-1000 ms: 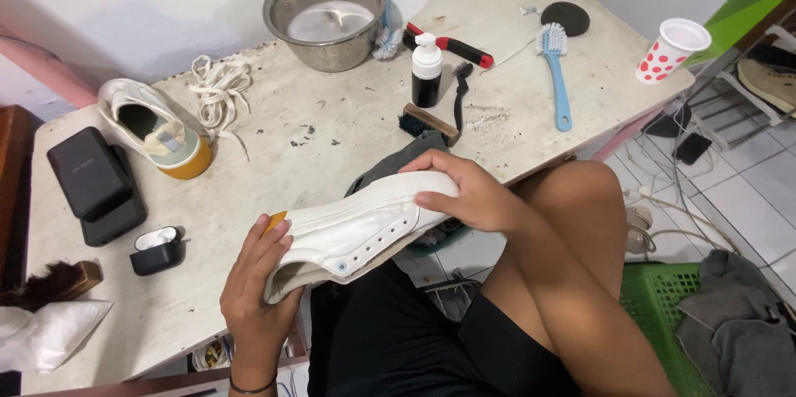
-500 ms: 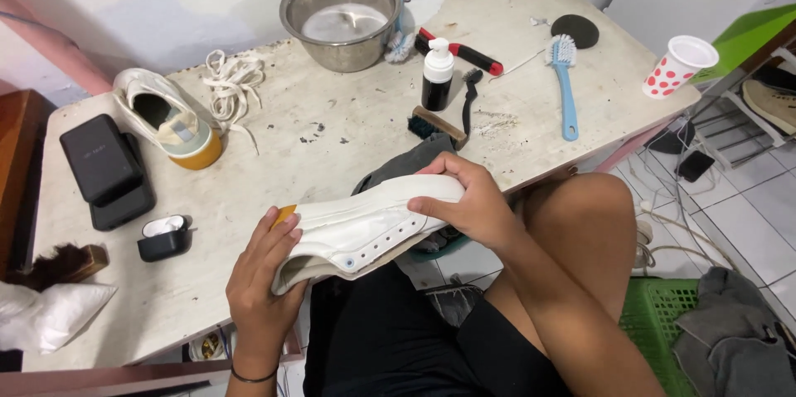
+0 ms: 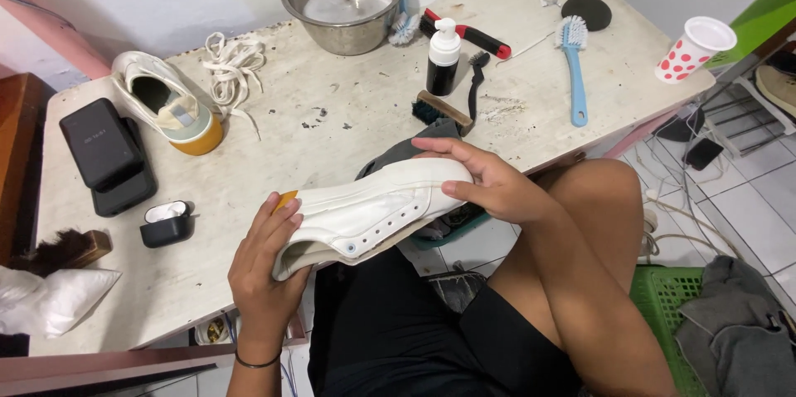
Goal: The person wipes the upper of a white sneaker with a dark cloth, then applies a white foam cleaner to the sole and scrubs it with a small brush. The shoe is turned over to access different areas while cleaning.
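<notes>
Sideways, white sneaker [image 3: 373,210] (laceless, clean)

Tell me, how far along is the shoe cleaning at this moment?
Done: laces lie out on the table. In hand: left hand and right hand hold a white shoe, which looks clean. Left: the second shoe lies apart; no brush, including the blue brush, is in hand.
</notes>
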